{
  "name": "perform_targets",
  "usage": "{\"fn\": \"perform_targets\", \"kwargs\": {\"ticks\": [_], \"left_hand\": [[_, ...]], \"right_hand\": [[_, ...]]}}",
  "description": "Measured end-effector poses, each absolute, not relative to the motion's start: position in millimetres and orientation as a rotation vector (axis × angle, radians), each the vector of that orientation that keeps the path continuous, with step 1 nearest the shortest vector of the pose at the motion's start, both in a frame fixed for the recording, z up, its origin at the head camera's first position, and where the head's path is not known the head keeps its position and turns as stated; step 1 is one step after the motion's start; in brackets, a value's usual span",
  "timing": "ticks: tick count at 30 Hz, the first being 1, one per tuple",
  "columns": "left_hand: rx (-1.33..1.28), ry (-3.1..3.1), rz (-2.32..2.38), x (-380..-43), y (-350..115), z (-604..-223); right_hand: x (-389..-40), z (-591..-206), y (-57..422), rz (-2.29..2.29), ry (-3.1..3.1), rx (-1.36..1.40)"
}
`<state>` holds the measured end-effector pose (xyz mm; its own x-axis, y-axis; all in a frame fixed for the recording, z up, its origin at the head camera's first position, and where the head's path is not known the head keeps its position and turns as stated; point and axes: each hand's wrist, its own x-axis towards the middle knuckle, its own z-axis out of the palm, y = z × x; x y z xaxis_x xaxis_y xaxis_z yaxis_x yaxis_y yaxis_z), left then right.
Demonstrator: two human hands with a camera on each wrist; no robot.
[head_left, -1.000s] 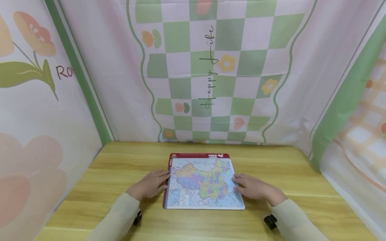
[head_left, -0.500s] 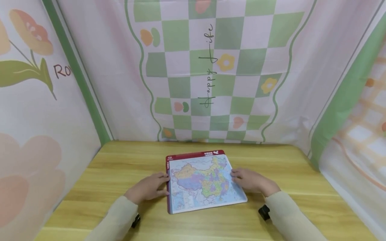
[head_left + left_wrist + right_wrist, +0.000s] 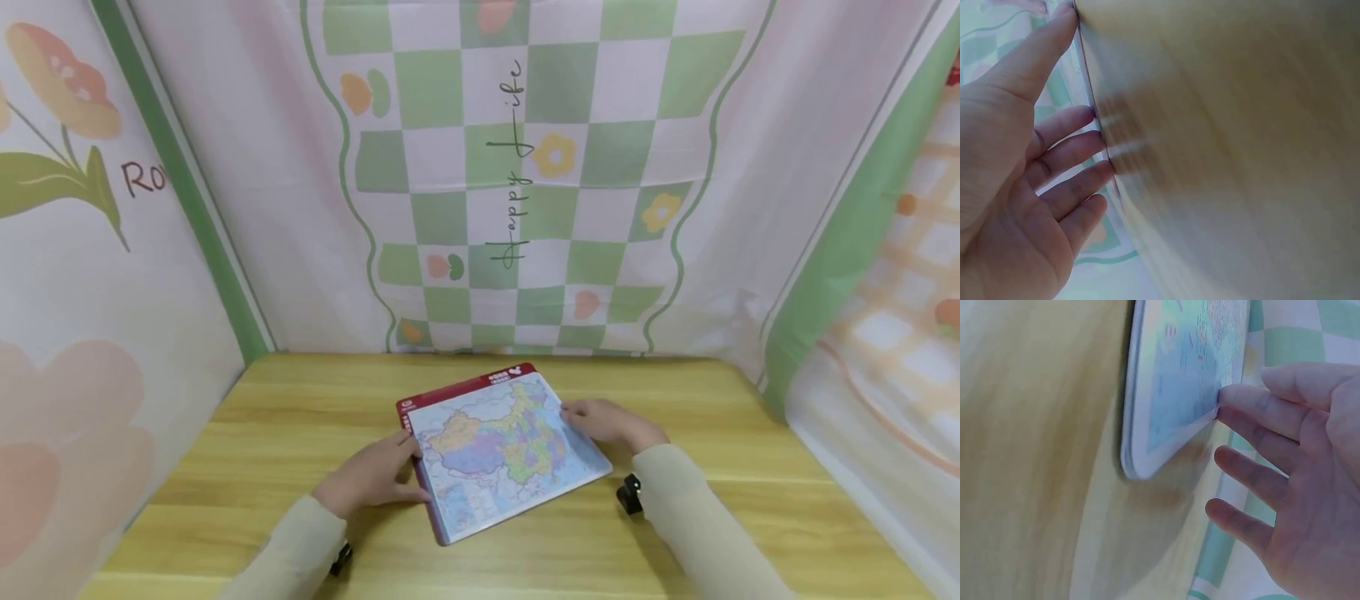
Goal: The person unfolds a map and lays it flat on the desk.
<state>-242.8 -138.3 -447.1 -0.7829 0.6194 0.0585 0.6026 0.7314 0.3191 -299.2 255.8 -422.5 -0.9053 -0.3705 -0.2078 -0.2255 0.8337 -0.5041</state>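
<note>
A flat rectangular board printed with a colourful map of China (image 3: 487, 458), with a red strip along its top and left sides, lies turned at an angle on the wooden table. Along its left edge the fingertips and thumb of my left hand (image 3: 375, 475) touch, spread apart; the left wrist view shows this hand (image 3: 1004, 169) against the board's thin side. My right hand (image 3: 607, 419) is at the opposite edge. In the right wrist view two fingers of this hand (image 3: 1310, 437) touch the board's side (image 3: 1191, 375), while the other fingers stay apart from it.
The wooden table (image 3: 300, 400) extends around the board on all sides. Behind it hangs a green-and-white checked curtain (image 3: 495, 208) with "Happy Life" lettering. Patterned fabric also borders the left and right. A black device (image 3: 630, 494) shows at the right wrist.
The board has turned counterclockwise: its right side moved away and its lower left corner came nearer. My right hand moved forward and left with it, while the left stayed at its edge.
</note>
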Motion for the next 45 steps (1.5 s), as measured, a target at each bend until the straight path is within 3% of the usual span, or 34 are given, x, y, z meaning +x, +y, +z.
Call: {"fn": "perform_targets", "kwargs": {"ticks": [17,26,45], "left_hand": [[1.038,2.9,0.303,-239,-120,-436],[1.027,2.844,0.363,-244,-124,-433],[0.779,2.861,0.592,-271,-143,-437]], "right_hand": [[-315,-431,247,-0.892,2.68,-0.273],[-315,-434,246,-0.787,2.689,-0.415],[-265,-423,265,-0.6,2.697,-0.613]]}}
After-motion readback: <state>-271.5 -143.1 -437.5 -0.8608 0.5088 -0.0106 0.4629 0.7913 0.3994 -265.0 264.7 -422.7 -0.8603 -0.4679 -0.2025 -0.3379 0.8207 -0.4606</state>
